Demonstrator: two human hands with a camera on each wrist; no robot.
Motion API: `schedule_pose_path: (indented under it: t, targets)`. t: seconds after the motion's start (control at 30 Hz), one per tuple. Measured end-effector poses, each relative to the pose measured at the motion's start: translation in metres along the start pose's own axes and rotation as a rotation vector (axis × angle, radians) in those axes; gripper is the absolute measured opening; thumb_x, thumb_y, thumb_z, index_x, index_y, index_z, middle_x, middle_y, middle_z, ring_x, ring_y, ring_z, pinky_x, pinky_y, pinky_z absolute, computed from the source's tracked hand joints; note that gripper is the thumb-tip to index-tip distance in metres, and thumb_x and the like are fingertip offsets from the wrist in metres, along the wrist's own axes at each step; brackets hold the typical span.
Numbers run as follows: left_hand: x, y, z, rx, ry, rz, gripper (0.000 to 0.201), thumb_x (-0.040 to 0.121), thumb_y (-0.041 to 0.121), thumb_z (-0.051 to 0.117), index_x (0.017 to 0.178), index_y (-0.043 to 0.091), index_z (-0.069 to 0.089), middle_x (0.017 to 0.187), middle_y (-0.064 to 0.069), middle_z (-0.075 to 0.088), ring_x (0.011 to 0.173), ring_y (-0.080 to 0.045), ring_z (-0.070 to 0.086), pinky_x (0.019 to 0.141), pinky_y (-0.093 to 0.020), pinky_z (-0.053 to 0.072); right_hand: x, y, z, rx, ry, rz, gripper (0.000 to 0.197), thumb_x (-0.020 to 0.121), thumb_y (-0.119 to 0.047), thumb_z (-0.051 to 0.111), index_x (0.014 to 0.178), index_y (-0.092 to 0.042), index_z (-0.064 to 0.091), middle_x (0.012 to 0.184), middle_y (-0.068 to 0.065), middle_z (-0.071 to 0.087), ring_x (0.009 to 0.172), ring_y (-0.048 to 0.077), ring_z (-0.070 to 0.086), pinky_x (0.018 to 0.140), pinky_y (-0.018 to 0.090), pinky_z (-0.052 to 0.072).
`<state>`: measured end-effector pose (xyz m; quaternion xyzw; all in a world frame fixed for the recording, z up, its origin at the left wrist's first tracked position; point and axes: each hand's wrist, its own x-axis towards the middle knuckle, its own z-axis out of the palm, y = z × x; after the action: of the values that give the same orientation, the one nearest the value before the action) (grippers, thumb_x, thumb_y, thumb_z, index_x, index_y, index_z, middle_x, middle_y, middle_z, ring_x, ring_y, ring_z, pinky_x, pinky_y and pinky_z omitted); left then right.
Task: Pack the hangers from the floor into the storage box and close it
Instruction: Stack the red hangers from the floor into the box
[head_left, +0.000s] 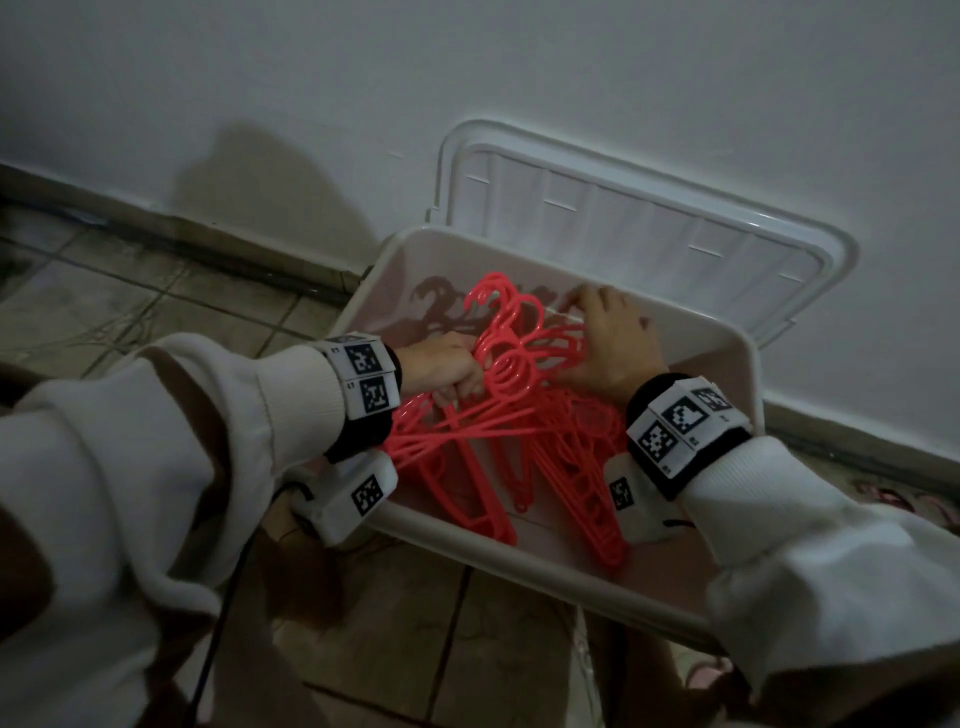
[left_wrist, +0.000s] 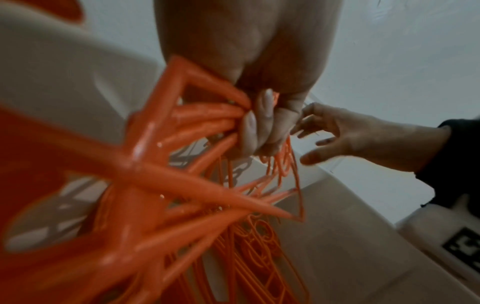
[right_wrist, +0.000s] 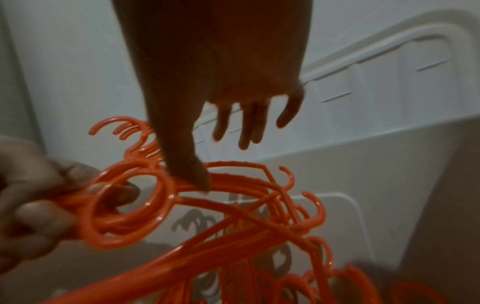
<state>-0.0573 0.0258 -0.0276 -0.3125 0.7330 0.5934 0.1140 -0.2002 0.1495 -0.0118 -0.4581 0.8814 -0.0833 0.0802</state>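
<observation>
- Lying at far left: dim tiled floor (head_left: 130, 306), meeting a dark skirting strip below a plain white wall (head_left: 467, 78).
- Wearing white blocks with black-and-white square code markers (head_left: 366, 382) on both wrists; only tiny characters beside them, too small to read.
- Clenching a bunch of coral-red plastic hangers (head_left: 498, 415) by their necks: left hand (head_left: 447, 371), fingers (left_wrist: 259, 123) curled round the bars, over the box's left part.
- Sitting inside an open, pale rectangular plastic storage box (head_left: 561, 582): hangers, fanned in a tangled heap.
- Resting on the hanger hooks: right hand (head_left: 613, 343), fingers (right_wrist: 246, 123) spread and released, thumb touching a bar.
- Leaning against the wall behind the box: white ribbed lid (head_left: 649, 228), standing open.
</observation>
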Motion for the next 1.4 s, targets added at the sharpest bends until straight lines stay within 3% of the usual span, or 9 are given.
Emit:
schedule_pose_path:
  t: [0.17,0.37,0.47,0.6,0.7,0.83,0.97,1.13,1.4]
  targets:
    - [-0.004,0.003,0.003,-0.068,-0.017,-0.021,0.029,0.072,-0.019,0.032,0.075,0.009,0.043,0.059,-0.008,0.044,0.029,-0.005,0.024,0.037,-0.008,0.022,0.000,-0.001,0.011,-0.171,-0.326,-0.182,0.073,0.082,-0.037,0.062,0.142,-0.020,0.025,0.144,0.001,0.040,0.136,0.017,0.032,0.108,0.064,-0.001]
    - [-0.006,-0.002,0.002,0.082,0.040,0.061,0.034,0.077,-0.009,0.055,0.104,0.011,0.051,0.067,-0.005,0.060,0.048,-0.014,0.048,0.049,-0.025,0.041,0.004,0.003,0.020,-0.027,-0.380,-0.290,0.044,0.095,-0.024,0.046,0.136,-0.009,0.039,0.124,0.017,0.058,0.114,0.031,0.056,0.097,0.035,0.039]
    - [-0.006,-0.005,0.006,0.374,-0.019,0.081,0.015,0.087,-0.002,0.050,0.088,0.014,0.051,0.078,-0.007,0.056,0.064,-0.018,0.052,0.051,-0.014,0.039,0.001,0.003,0.030,0.047,-0.507,-0.288,0.042,0.095,-0.019,0.048,0.133,-0.003,0.044,0.127,0.017,0.056,0.116,0.030,0.054,0.100,0.034,0.037]
    - [-0.005,-0.009,0.012,0.674,-0.142,0.045,0.033,0.094,0.002,0.037,0.124,-0.001,0.050,0.119,-0.016,0.057,0.105,-0.026,0.055,0.075,-0.024,0.040,0.003,0.000,0.034,-0.006,-0.691,-0.301,0.052,0.090,-0.007,0.054,0.138,-0.001,0.035,0.141,0.013,0.042,0.129,0.025,0.041,0.101,0.022,0.026]
    - [-0.004,-0.013,0.004,0.751,-0.111,0.054,0.028,0.094,0.002,0.037,0.117,-0.001,0.052,0.116,-0.014,0.058,0.108,-0.027,0.056,0.085,-0.030,0.041,0.020,0.013,0.032,-0.002,-0.818,-0.190,0.062,0.084,-0.002,0.060,0.139,-0.003,0.033,0.138,0.014,0.043,0.125,0.022,0.043,0.101,0.025,0.032]
    - [-0.004,-0.025,-0.016,0.769,-0.054,0.022,0.018,0.095,0.002,0.039,0.106,0.005,0.053,0.100,-0.014,0.058,0.087,-0.021,0.053,0.088,-0.033,0.041,0.048,0.030,0.033,0.033,-0.676,-0.035,0.042,0.082,-0.017,0.058,0.119,0.003,0.058,0.103,0.015,0.059,0.097,0.021,0.055,0.080,0.027,0.040]
    - [-0.002,-0.034,-0.029,0.801,0.007,-0.050,0.030,0.094,0.006,0.042,0.120,-0.003,0.053,0.129,-0.018,0.054,0.115,-0.029,0.052,0.099,-0.036,0.040,0.065,0.026,0.052,-0.078,-0.602,0.034,0.041,0.091,-0.035,0.054,0.112,0.000,0.062,0.117,0.019,0.062,0.109,0.031,0.057,0.076,0.026,0.038]
    - [-0.003,-0.029,-0.028,0.873,-0.038,-0.109,0.030,0.093,0.006,0.041,0.116,-0.006,0.056,0.123,-0.021,0.057,0.112,-0.033,0.054,0.094,-0.035,0.041,0.079,-0.003,0.078,0.055,-0.564,0.026,0.051,0.092,-0.026,0.054,0.135,-0.003,0.041,0.137,0.018,0.047,0.124,0.032,0.046,0.098,0.029,0.034]
    - [-0.007,-0.022,-0.021,0.866,-0.125,-0.141,0.027,0.091,0.005,0.041,0.108,-0.009,0.057,0.111,-0.022,0.060,0.106,-0.035,0.057,0.079,-0.035,0.042,0.076,-0.004,0.088,0.208,-0.458,-0.012,0.042,0.095,-0.014,0.047,0.135,-0.002,0.040,0.136,0.019,0.048,0.123,0.033,0.047,0.097,0.030,0.034]
